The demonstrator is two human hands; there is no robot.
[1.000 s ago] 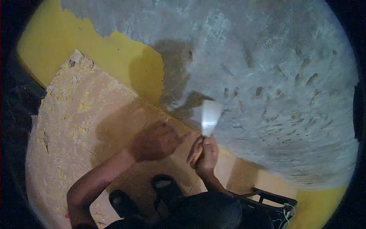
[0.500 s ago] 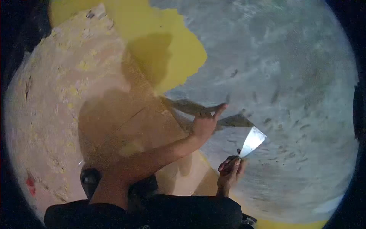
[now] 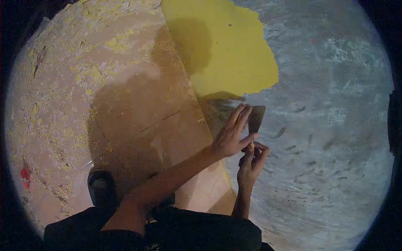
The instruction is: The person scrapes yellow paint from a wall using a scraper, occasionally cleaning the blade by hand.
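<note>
My right hand is closed round the handle of a putty knife, whose blade points up and is now in dim light. My left hand lies against the left side of the blade, fingers stretched out, with the thumb near its base. Behind the knife is the grey wall, marked with dark smudges. Just above the blade, a patch of yellow paint with a ragged edge covers part of that wall.
To the left is a tan floor scattered with paint flakes. A dark shoe stands at the lower left. Near the left edge lies a small red thing. Shadows of my head and arms fall across floor and wall.
The putty knife has moved up and left, turning more upright. My left hand has gone from pointing at the wall to fingers stretched along the blade. The view has shifted.
</note>
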